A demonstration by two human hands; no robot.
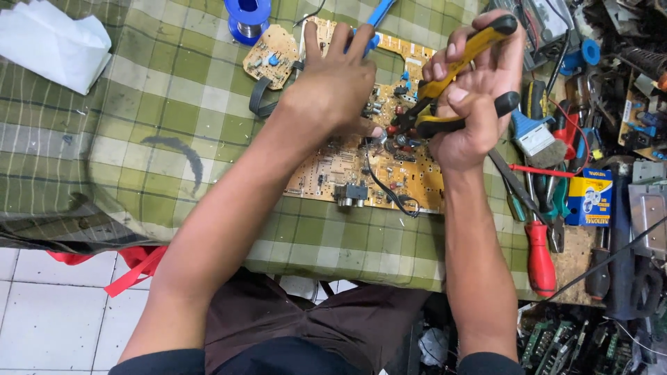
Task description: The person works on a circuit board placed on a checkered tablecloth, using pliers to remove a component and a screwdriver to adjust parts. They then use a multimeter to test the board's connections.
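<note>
Right hand [472, 104] has its grip wrapped around a pair of yellow-and-black cutting pliers [455, 76], fingers curled over the upper handle, palm against the lower one; handles look squeezed partway. Nose of the pliers points down-left into a cluster of small components [397, 133] near the middle of the circuit board [347, 163]. Whether the tips have actually bitten on a lead is hidden by the hand and parts.

Left hand [333, 87] lies flat on the board, fingers spread toward the far edge, thumb reaching toward the plier tips. Its grip pinches nothing; it presses down and steadies.

Board is tan, lying on a green checked cloth [174, 90] over the bench, with a black wire [389, 191] looping off its near edge. A smaller round-cornered board [269, 57] sits just beyond it, joined by a grey flat cable. Blue solder spool [247, 17] at the far edge; white tissue [52, 42] at far left. To the right, well apart from the work: a red-handled screwdriver [540, 257], a brush [535, 135], a small blue-and-yellow box [589, 198], loose tools.

Judgement: step in hand looks like clipping or pulling a part at mid-board. Next move calls for a firm, short squeeze with the tips square on the one lead, left hand holding the board still so neighbouring parts are not nicked.
</note>
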